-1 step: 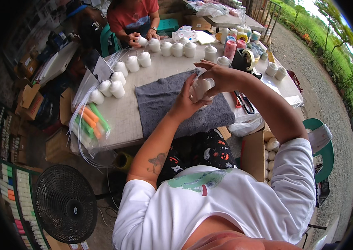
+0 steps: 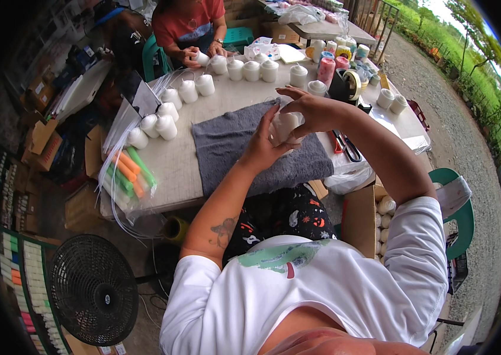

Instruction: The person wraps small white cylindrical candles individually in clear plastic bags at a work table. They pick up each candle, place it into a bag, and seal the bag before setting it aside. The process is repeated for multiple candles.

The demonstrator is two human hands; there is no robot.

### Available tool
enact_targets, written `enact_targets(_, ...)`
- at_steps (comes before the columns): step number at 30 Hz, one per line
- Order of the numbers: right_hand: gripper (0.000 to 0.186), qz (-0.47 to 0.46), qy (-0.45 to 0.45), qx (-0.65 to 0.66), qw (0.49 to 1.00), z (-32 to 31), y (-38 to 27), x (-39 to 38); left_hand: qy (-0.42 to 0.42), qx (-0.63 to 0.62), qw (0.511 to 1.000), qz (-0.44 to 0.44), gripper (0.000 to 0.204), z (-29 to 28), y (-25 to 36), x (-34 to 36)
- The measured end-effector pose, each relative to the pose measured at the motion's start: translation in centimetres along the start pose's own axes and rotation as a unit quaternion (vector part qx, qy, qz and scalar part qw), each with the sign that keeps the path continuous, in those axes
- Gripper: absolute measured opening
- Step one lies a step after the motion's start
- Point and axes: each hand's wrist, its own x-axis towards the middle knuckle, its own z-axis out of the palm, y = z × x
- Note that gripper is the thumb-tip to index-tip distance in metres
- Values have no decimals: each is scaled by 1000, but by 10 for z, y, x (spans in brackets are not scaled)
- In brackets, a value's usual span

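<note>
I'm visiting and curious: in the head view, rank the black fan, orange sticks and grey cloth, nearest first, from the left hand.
1. Grey cloth: beneath the left hand.
2. Orange sticks: farther left.
3. Black fan: lower left.

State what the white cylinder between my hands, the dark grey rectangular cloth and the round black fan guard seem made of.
White cylinder: probably wax, smooth and milky.
Dark grey rectangular cloth: likely cotton terry, matte with a fuzzy nap.
Round black fan guard: satin, thin-ribbed; plastic or coated metal, can't tell.
</note>
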Motion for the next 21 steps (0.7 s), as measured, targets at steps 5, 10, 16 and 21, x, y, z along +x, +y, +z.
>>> enact_targets(5, 70, -7, 2, -48, 999, 8, -5, -4, -16, -16, 1000, -17, 100, -4, 5, -3)
enact_targets(10, 72, 64, -42, 19, 997, 3, -13, 6, -32, 41, 998, -47, 110, -7, 10, 0)
enact_targets(16, 74, 21, 116, -6, 993, 20, -22, -10, -4, 200, 980, 6, 116, -22, 13, 2)
enact_targets(21, 73, -34, 250, 267, 930, 71, -20, -15, 3, 469, 875, 119, 77, -79, 37, -2)
